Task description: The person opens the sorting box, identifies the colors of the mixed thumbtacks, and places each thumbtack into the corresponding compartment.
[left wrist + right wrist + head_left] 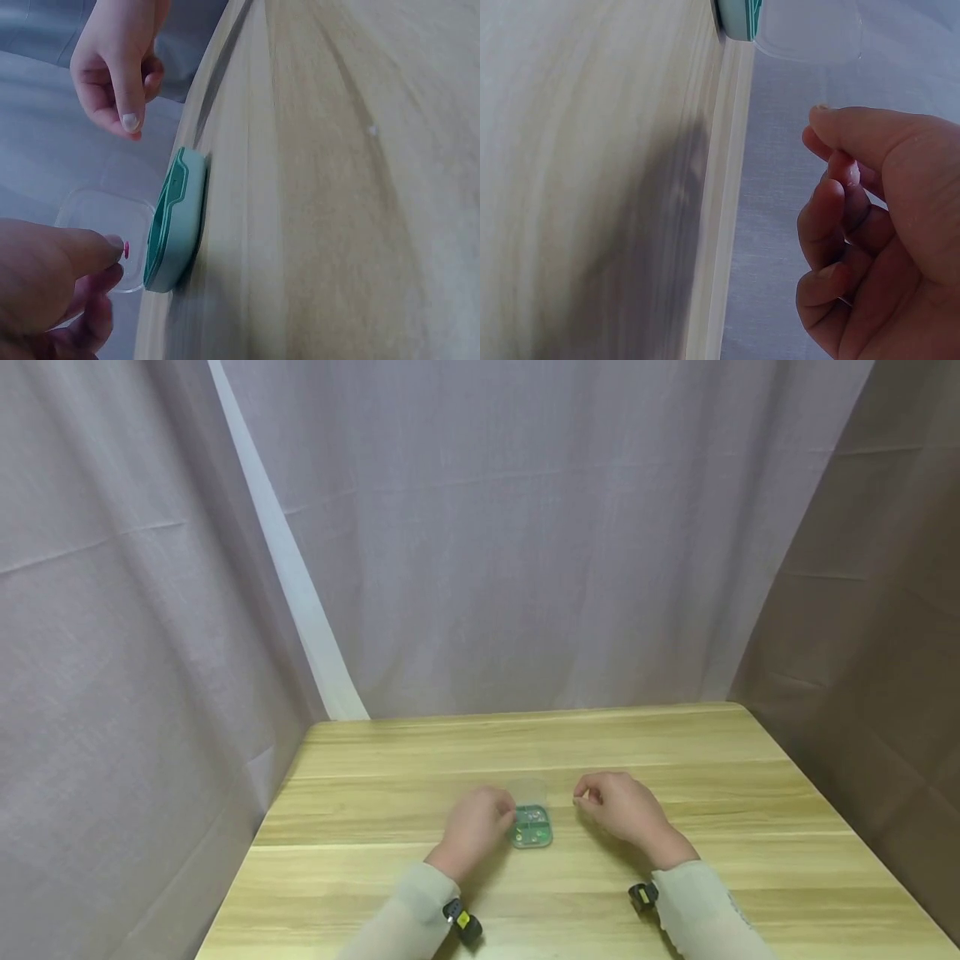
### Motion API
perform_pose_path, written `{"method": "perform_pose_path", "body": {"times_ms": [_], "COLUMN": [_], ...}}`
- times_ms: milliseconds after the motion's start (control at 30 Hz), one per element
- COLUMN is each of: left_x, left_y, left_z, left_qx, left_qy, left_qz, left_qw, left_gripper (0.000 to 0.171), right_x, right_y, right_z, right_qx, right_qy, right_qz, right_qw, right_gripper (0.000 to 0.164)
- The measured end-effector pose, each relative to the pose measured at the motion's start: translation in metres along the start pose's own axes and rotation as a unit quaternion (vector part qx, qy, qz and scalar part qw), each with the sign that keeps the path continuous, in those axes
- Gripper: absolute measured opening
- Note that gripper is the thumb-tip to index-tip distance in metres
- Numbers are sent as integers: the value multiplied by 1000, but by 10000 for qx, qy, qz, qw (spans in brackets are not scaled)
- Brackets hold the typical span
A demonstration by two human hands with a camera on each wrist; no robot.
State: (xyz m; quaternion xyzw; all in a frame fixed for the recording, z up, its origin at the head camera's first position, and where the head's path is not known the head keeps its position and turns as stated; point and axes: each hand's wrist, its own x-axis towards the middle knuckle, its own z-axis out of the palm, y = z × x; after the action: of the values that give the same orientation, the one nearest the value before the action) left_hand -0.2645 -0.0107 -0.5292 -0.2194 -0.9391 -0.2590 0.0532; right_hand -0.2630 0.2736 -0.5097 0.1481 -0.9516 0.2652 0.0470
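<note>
A small green pill box [531,827] with a divided inside sits on the table, its clear lid [527,792] swung back on the far side. Several tiny coloured pieces lie in its compartments. At the box's left edge, my left hand [480,822] pinches a small red piece [126,250] between thumb and forefinger, in front of the lid in the left wrist view. My right hand [618,806] hovers to the right of the box. Its thumb and forefinger [829,124] meet at the tips and the other fingers curl in; nothing shows between them.
The light wooden table [375,760] reaches back to a grey curtain [525,568]. More curtain hangs at the left and right sides. Each wrist wears a small black camera on a strap, beside a pale sleeve [416,906].
</note>
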Motion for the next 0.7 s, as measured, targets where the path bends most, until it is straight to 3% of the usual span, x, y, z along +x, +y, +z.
{"method": "perform_pose_path", "body": {"times_ms": [267, 700], "left_x": [-1, 3], "left_y": [8, 9], "left_z": [-1, 1], "left_qx": [103, 297], "left_qy": [-113, -122], "left_qz": [-63, 75], "left_qw": [9999, 9995], "left_gripper": [7, 7], "right_x": [-1, 2], "right_y": [1, 2], "right_z": [3, 5], "right_qx": [9, -48], "right_qy": [19, 54], "right_qz": [14, 1], "right_qw": [10000, 10000], "right_gripper": [8, 9]}}
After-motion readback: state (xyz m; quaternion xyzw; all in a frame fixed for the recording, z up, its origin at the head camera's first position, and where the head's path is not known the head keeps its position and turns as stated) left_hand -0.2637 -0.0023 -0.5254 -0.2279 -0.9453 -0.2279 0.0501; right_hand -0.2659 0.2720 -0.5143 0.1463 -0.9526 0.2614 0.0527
